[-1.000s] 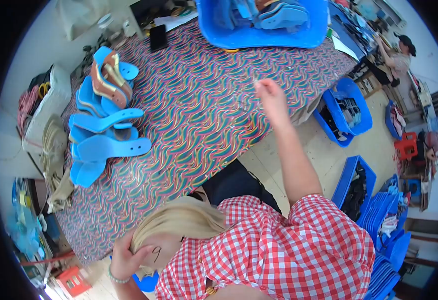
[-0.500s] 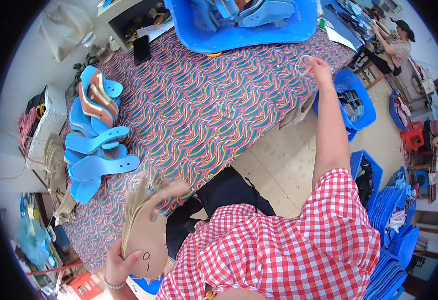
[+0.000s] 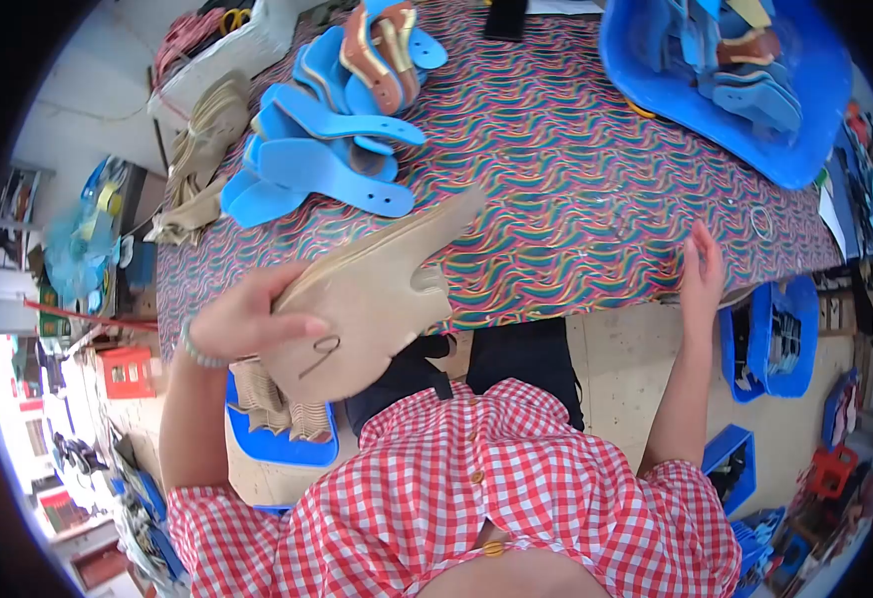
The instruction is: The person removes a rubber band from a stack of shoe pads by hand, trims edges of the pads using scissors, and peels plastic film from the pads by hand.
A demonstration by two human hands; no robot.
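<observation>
My left hand grips a stack of beige cut shoe pieces, thumb on top, over the table's near edge. A handwritten "9" marks the top piece, and one side of the stack has a notch. Past the table's front edge on the right, my right hand is open, fingers loosely stretched, holding nothing. A thin white ring like a rubber band lies on the patterned table a little beyond it. Blue shoe insoles with small holes are piled up beyond my left hand.
A blue basin with more insoles stands at the table's back right. Blue crates sit on the floor to the right. Below my left arm is a blue bin holding beige pieces. More beige pieces hang at the left edge.
My right hand has let go of the white ring, which now lies on the table, and has drawn back towards me. The beige stack has risen and tilted in my left hand. The view has turned left.
</observation>
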